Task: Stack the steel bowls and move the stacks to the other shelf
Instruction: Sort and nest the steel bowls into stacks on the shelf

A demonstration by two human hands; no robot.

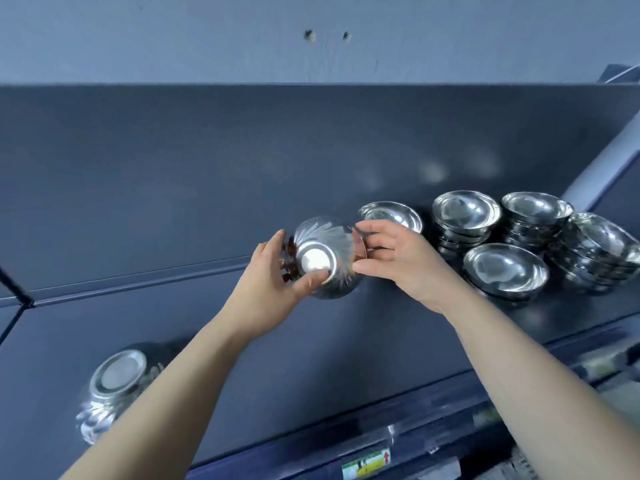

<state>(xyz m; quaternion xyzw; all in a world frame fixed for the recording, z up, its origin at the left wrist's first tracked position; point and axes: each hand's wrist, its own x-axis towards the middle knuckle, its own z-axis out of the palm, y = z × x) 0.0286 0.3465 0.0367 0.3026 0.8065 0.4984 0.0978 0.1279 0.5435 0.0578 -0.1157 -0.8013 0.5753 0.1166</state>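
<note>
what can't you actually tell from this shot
Head view only.
Held bowl: inside hidden, its base faces the camera.
Stacks at right: bowl count lost to blur and overlap.
Upturned bowls, lower left: partly behind the left forearm.
Shelf label: print blurred.

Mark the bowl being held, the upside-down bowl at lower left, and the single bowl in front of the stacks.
held bowl (317, 260): head view, its flat base.
upside-down bowl (117, 374): head view, its flat base.
single bowl (505, 271): head view, its inner bottom.
</note>
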